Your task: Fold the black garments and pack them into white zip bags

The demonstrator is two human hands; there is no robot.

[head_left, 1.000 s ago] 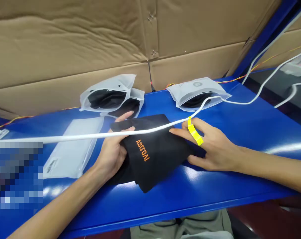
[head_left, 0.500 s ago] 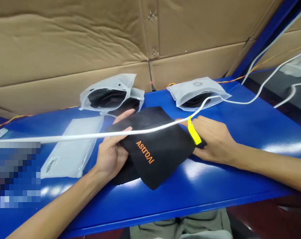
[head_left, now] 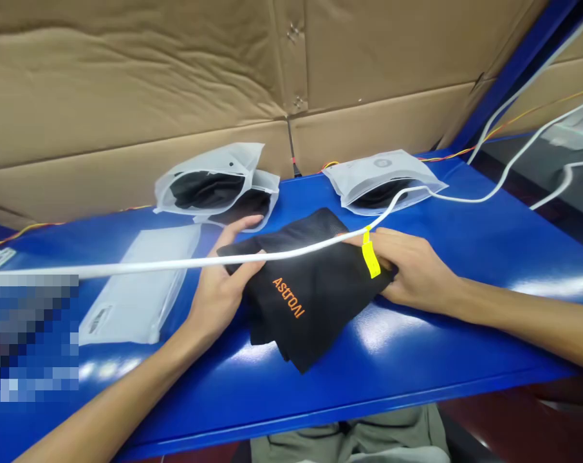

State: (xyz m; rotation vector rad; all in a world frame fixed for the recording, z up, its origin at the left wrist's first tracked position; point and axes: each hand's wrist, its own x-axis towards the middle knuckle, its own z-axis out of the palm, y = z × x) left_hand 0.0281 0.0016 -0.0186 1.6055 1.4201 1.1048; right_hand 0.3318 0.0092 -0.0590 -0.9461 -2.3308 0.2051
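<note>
The black cloth [head_left: 320, 289] is in the middle, over the near part of the blue table [head_left: 465, 257]. It has folds, and orange letters [head_left: 288, 298] on top (they say AstroAI). I cannot tell how much of it touches the table.

The left hand [head_left: 219, 289] holds the left side of the cloth. Its thumb is on top, and the pointing finger sticks out on the far side, apart from the thumb. The other fingers are mostly hidden. The right hand [head_left: 407, 267] has its fingers closed on the right edge of the cloth, with one fingertip on top. I cannot see its thumb well.

A white cord [head_left: 175, 262] goes from left to right across the view, over the cloth. A yellow tag [head_left: 371, 259] hangs from it, in front of the right hand.

On the far left side, an open white bag [head_left: 243, 157] with black stuff in it lies partly over a second bag [head_left: 273, 185], which has black stuff too. On the far right side is a third bag [head_left: 363, 170], also open with black inside. A flat white bag [head_left: 147, 276] lies to the left of the left hand. Behind it all is a brown wall [head_left: 127, 96].
</note>
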